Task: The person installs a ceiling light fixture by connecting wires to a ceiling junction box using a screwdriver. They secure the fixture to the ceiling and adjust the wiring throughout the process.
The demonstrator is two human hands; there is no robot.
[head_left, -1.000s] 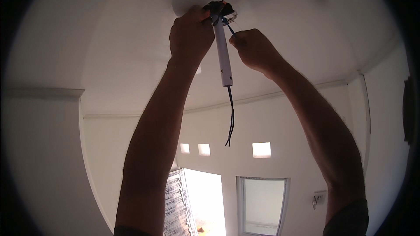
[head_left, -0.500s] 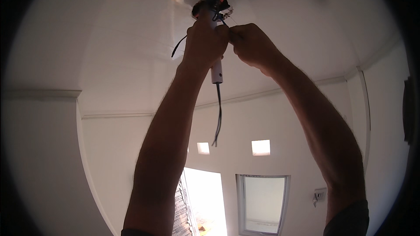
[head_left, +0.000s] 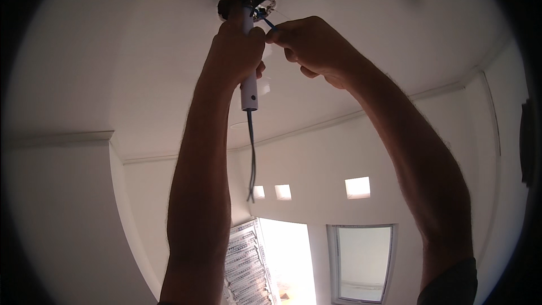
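Note:
Overhead, my left hand (head_left: 236,51) is closed around a white pipe (head_left: 248,97) that hangs upright beneath a dark round opening (head_left: 228,4) in the ceiling. Two thin dark wires (head_left: 252,149) dangle from the pipe's lower end. Just right of the pipe, my right hand (head_left: 313,45) pinches a blue wire (head_left: 267,21) between thumb and forefinger; its other fingers are curled. That wire runs up to a cluster of wires (head_left: 261,12) at the opening. My left fingers hide part of the pipe and the opening.
A pale ceiling (head_left: 141,62) surrounds the opening, with a moulding along the walls. At left stands a white wall section (head_left: 56,203). Lower down are a bright doorway (head_left: 288,260), a patterned panel (head_left: 248,265), a framed window (head_left: 364,262) and small square openings (head_left: 357,188).
My view has swung, so the opening and pipe sit further left. My right hand has drawn a little away from my left, and more of the blue wire shows between them.

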